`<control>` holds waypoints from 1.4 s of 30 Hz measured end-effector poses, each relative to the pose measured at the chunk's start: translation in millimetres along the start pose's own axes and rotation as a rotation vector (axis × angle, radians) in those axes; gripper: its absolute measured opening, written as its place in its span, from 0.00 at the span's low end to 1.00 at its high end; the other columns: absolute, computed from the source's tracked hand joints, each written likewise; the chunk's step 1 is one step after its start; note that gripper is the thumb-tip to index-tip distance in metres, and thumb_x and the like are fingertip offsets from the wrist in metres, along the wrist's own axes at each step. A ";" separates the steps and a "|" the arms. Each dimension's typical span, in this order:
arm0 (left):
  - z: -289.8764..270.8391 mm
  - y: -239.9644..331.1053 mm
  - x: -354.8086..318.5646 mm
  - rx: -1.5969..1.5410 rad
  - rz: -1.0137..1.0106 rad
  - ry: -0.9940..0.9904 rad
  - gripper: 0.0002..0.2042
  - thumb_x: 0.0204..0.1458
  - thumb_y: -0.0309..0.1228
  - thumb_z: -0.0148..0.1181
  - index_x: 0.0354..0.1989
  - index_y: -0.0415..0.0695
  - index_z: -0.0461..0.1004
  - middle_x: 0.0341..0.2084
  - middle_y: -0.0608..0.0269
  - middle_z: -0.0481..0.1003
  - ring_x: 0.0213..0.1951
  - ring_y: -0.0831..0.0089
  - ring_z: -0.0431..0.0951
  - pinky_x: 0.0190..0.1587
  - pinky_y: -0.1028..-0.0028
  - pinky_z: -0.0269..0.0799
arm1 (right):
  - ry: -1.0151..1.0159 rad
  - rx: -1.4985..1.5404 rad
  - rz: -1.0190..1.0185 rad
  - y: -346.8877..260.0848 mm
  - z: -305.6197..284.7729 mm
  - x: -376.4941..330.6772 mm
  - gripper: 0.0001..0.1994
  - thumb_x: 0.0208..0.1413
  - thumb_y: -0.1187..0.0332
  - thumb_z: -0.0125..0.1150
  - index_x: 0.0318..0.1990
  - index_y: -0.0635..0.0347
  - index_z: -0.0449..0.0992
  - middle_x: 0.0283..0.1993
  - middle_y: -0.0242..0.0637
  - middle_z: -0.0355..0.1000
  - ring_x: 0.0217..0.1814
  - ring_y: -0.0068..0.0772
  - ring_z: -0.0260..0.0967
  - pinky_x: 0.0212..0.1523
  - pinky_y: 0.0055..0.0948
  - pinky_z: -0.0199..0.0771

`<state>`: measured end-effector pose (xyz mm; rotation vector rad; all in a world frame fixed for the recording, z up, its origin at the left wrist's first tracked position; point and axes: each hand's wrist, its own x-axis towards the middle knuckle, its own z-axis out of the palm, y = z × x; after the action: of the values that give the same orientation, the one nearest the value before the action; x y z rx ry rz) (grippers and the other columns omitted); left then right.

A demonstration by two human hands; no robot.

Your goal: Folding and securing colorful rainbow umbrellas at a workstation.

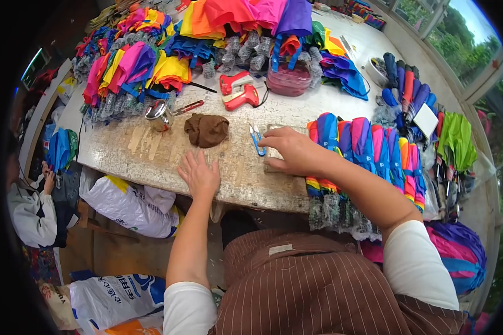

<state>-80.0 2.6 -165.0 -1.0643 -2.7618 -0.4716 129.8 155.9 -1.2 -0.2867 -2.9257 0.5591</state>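
My left hand lies at the near edge of the worktable, palm down, fingers spread, holding nothing. Just beyond its fingertips is a crumpled brown cloth bundle. My right hand rests lower-sided on the table with thumb and fingers apart. Its fingertips come right up to a pair of blue-handled thread snips; whether they touch is hard to tell. To the right of that hand, partly behind my forearm, a row of folded rainbow umbrellas lies with bubble-wrapped handles toward me.
Two red glue guns, a metal-lidded jar and a red cutter lie farther back. Colourful umbrellas are heaped behind, near a pink-tinted plastic tub. Bags stand below left, where another person's sleeve shows.
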 end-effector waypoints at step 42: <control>2.5 6.9 0.3 0.024 -0.006 0.001 0.24 0.58 0.45 0.48 0.61 0.47 0.64 0.64 0.50 0.56 0.68 0.53 0.51 0.68 0.49 0.37 | 0.316 -0.105 0.221 80.4 114.4 59.9 0.09 0.52 0.63 0.55 0.33 0.54 0.80 0.38 0.34 0.75 0.50 0.38 0.67 0.54 0.39 0.62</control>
<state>-75.7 8.5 -165.7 -1.0502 -2.7632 -0.4386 63.7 202.2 -130.2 -0.6536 -2.6352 0.3490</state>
